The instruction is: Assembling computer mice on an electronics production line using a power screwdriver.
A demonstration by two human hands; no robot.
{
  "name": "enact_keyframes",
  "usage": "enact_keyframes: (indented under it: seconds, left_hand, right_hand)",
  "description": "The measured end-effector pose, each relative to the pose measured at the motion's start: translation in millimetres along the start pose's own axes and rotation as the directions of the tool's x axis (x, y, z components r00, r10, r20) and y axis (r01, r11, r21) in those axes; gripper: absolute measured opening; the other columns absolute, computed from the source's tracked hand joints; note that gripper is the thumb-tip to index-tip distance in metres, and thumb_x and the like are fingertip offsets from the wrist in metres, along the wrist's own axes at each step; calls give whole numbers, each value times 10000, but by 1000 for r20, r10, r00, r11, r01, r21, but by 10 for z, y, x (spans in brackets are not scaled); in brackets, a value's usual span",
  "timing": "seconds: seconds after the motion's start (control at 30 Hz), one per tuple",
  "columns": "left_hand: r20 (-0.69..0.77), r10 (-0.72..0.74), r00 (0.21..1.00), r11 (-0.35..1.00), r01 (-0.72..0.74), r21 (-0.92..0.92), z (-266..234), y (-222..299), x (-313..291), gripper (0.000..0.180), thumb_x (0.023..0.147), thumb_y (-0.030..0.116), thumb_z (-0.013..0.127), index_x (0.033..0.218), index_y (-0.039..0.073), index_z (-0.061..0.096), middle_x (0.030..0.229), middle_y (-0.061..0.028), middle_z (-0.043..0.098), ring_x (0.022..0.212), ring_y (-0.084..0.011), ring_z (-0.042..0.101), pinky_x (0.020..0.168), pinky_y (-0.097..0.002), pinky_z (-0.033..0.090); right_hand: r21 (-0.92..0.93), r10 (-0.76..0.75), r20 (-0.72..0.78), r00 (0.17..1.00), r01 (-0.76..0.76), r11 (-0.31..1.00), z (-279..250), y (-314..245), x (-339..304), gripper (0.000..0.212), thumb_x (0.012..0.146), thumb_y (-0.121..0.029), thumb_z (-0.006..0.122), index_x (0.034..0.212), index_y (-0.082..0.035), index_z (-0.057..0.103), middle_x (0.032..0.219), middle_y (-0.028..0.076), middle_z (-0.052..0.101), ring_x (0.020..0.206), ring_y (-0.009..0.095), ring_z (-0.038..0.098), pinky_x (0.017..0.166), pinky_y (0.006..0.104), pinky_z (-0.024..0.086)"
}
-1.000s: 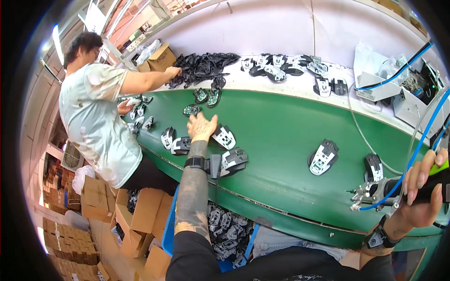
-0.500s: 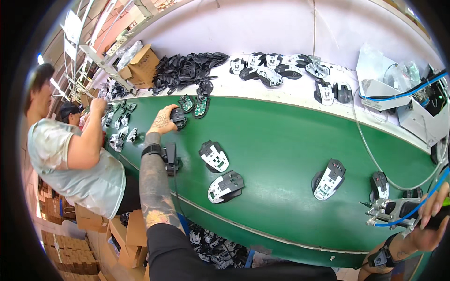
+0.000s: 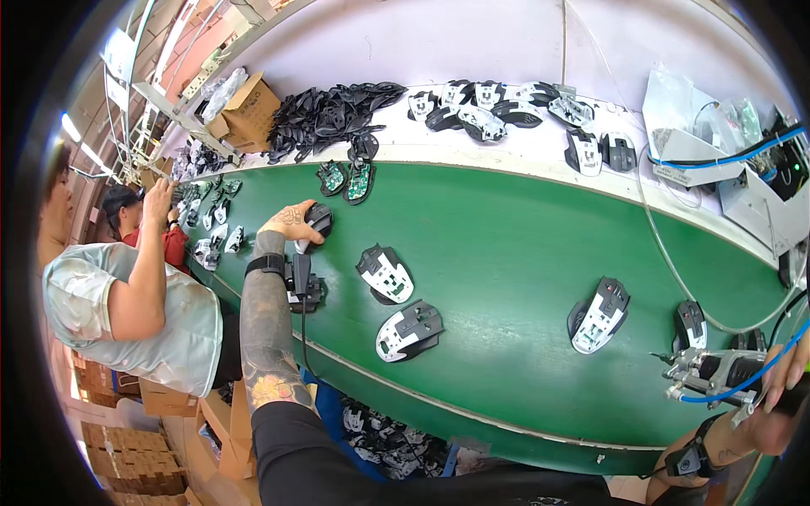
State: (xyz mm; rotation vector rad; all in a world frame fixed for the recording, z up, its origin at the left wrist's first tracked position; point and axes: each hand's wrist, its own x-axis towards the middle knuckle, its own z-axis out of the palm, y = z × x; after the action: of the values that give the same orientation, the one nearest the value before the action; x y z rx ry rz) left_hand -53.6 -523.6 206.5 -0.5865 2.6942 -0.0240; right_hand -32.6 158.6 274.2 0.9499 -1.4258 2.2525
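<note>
My left hand (image 3: 289,223) is stretched out over the far left of the green bench, its fingers closed round a black computer mouse (image 3: 319,219). Below the wrist band, a black device with a cable (image 3: 302,274) rests on the bench. At the right edge, my right hand (image 3: 793,371), partly cut off, grips a black cylindrical tool with metal fittings (image 3: 732,371) and a blue hose. Two black-and-white mouse shells, an upper one (image 3: 386,274) and a lower one (image 3: 409,331), lie in the middle. Another shell (image 3: 599,316) lies further right, and one more (image 3: 690,326) beside the tool.
Two parts with green circuit boards (image 3: 359,181) lie near the white shelf (image 3: 472,160). On it are a heap of black shells (image 3: 329,118), several mouse shells (image 3: 483,123) and a cardboard box (image 3: 251,110). A co-worker (image 3: 135,304) sits at left; a loose cable (image 3: 662,244) hangs right.
My left hand has moved slightly down, still holding the black mouse. My right hand's fingers have closed in on the tool. The whole view has shifted slightly.
</note>
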Motion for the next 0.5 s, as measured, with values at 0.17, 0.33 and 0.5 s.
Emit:
enact_keyframes:
  seconds: [0.17,0.33,0.5]
  left_hand:
    - [-224,-42,974,986,4,-168,339,-284,-166,826,585,351,779,1297,32,510,1195,-211,601,1111,-340,574,976,-372,443]
    - [-355,-20,935,974,-62,-219,361,-245,-190,829,598,333,784,1297,-8,497,1255,-223,551,1176,-339,526,1009,-373,415]
    - [-214,8,977,939,-81,-336,379,-541,-286,886,612,329,787,1359,2,442,1263,-222,544,1195,-336,512,1023,-362,396]
  right_hand:
    - [31,34,104,994,-37,999,-102,-79,-13,426,935,-295,546,1214,-31,361,864,169,500,520,224,505,485,310,434]
    - [73,25,177,984,-39,997,-233,-128,-8,439,941,-298,541,1238,-32,357,888,169,507,547,227,512,506,314,435]
    - [119,-1,182,983,-21,993,-244,-108,-5,436,933,-294,554,1233,-40,368,879,165,513,544,222,507,509,312,433]
